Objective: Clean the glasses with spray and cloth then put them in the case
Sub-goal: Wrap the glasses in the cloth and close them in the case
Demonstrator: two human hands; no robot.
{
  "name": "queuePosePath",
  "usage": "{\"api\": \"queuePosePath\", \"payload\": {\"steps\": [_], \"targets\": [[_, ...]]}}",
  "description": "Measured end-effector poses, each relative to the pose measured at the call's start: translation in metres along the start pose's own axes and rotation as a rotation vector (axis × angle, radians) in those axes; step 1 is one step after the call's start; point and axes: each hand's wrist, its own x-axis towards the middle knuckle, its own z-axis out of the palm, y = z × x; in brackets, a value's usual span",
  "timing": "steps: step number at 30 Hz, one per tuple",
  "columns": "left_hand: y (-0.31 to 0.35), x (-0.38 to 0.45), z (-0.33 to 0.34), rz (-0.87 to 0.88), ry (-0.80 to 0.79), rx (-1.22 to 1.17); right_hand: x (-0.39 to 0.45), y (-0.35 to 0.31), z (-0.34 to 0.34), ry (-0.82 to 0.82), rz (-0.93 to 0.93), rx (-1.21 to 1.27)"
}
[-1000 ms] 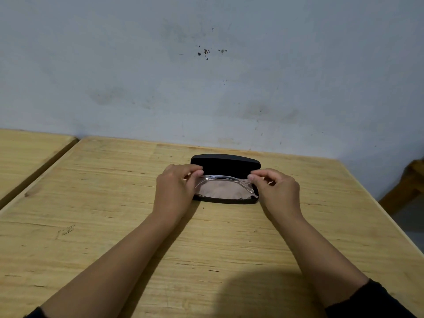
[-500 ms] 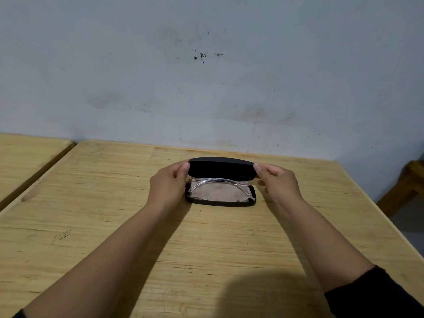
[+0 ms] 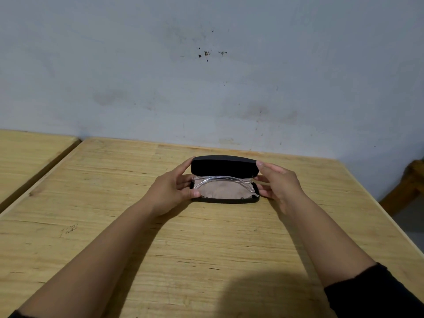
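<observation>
L hand [image 3: 171, 190] & R hand [image 3: 278, 183] are gripping the case [image 3: 226, 167] ends w/ curled fingers; lid half-open, glasses [image 3: 218, 180] lying inside.

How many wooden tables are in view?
2: the main table under the black case and both hands, and a second table at the far left, cut off by the frame edge.
</observation>
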Motion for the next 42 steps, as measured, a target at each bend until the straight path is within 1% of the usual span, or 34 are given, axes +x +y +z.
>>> {"api": "queuePosePath", "payload": {"steps": [9, 17, 21, 24, 29, 33, 42], "targets": [[-0.004, -0.001, 0.0, 0.027, -0.05, 0.039, 0.0, 0.002, -0.005, -0.026, 0.02, 0.026], [-0.007, 0.0, 0.001, 0.082, -0.067, 0.079, -0.003, 0.005, -0.009, -0.074, 0.007, 0.114], [-0.004, -0.004, 0.003, 0.149, -0.023, 0.111, -0.004, 0.011, -0.012, -0.093, -0.001, 0.138], [-0.005, -0.005, 0.005, 0.163, 0.023, 0.122, -0.006, 0.014, -0.013, -0.1, -0.018, 0.149], [-0.006, -0.006, 0.005, 0.132, 0.04, 0.122, -0.011, 0.016, -0.015, -0.119, -0.041, 0.142], [-0.005, -0.007, 0.005, 0.117, 0.022, 0.146, -0.012, 0.016, -0.016, -0.13, -0.055, 0.134], [-0.006, -0.007, 0.007, 0.118, 0.006, 0.131, -0.012, 0.02, -0.02, -0.154, -0.093, 0.119]]}}
